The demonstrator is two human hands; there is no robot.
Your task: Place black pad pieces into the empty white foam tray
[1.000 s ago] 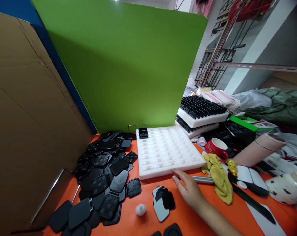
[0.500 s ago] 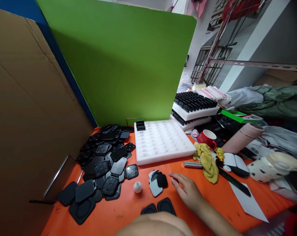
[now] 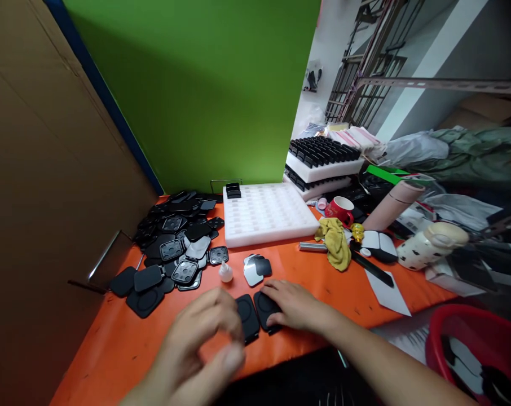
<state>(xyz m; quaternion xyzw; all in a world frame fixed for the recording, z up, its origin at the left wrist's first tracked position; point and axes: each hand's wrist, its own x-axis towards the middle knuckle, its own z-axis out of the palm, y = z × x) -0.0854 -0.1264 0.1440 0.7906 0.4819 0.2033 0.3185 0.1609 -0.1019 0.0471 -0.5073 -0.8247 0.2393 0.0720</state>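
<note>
A single head-worn camera looked forward and down over the orange-covered work table (image 3: 357,293) from its near edge, facing the upright green board (image 3: 205,84) at the back. It sat close above the table, both hands entering from below. No second view shared the scene.

I was looking at a small assembly workshop: an orange bench (image 3: 348,293) carried a heap of black plastic shells (image 3: 177,239), a white foam tray (image 3: 268,217) with slots, and stacked trays of finished black parts (image 3: 323,160). Cardboard (image 3: 39,169) and a green board (image 3: 205,84) screened the station, with metal racking (image 3: 365,51) behind
</note>
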